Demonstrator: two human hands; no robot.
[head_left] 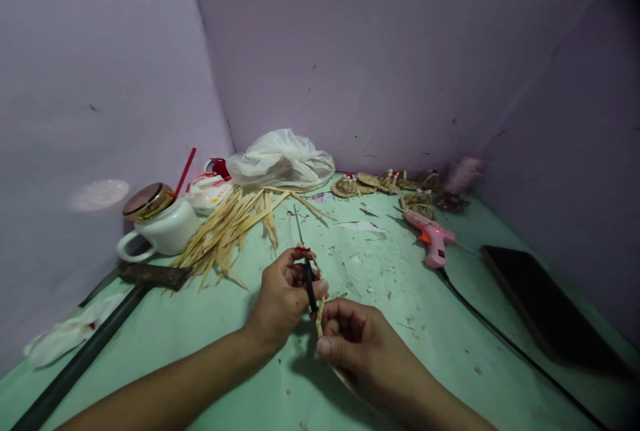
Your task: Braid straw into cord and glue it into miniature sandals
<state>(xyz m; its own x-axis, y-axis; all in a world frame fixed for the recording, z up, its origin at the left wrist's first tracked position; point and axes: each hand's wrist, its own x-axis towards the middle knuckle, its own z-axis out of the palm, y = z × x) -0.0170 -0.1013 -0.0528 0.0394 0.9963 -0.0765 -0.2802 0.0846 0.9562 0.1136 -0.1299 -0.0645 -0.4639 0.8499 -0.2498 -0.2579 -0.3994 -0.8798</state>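
One green tabletop [450, 324]; bears scattered scraps. One dark flat slab [550, 308], right of and nearer than pink glue gun [439, 239]. One hammer-like tool [86, 354], far left of glue gun. One crumpled translucent bag [283, 158], left of and beyond glue gun. One heap of pale strips [225, 231], left of glue gun. One right hand [355, 338], left of and nearer than glue gun; pinches plaited strip [321, 314] between thumb and fingers. One left hand [283, 291], farther left of glue gun; curls fingers, nearly closed, round thin-shafted tool [309, 282]. One white mug [173, 228], far left of glue gun. Several woven pieces [345, 186], beyond glue gun, leftward.
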